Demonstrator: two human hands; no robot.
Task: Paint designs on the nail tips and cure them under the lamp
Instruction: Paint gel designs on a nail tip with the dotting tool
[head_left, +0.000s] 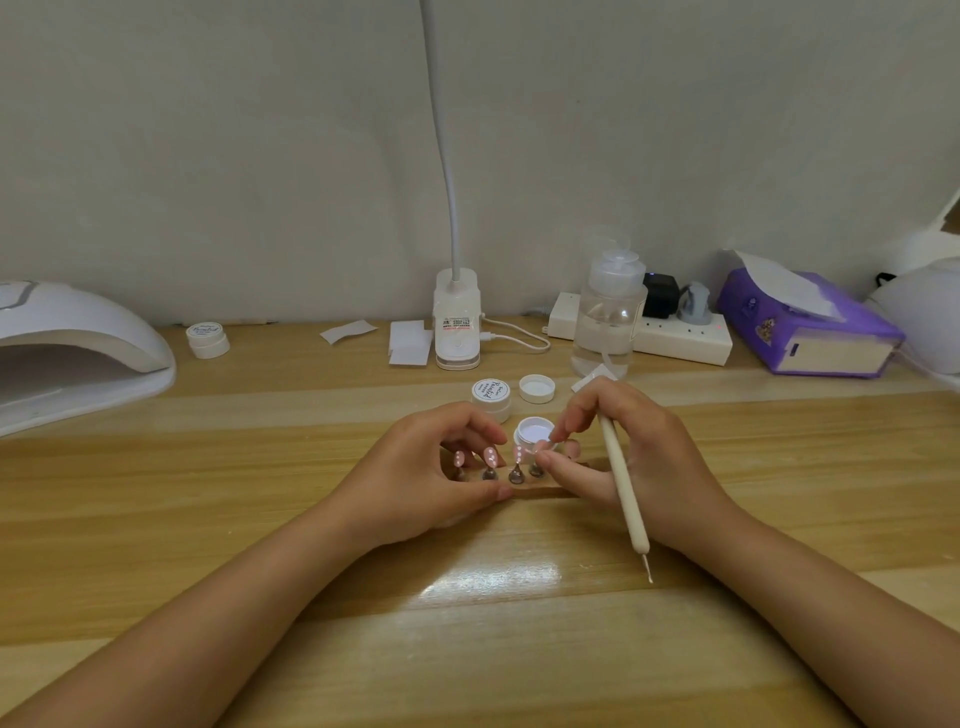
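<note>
Several pink nail tips with white dots stand on small metal stands in a row on the wooden table. My left hand curls around the left end of the row, thumb in front and fingers behind. My right hand holds a cream dotting pen that points back toward me, and its fingertips pinch the rightmost nail tip. An open jar of white gel sits just behind the row. The white curing lamp stands at the far left.
Behind the jar lie its lid and a closed gel jar. Further back are a desk lamp base, a clear pump bottle, a power strip, a purple tissue box and another small jar.
</note>
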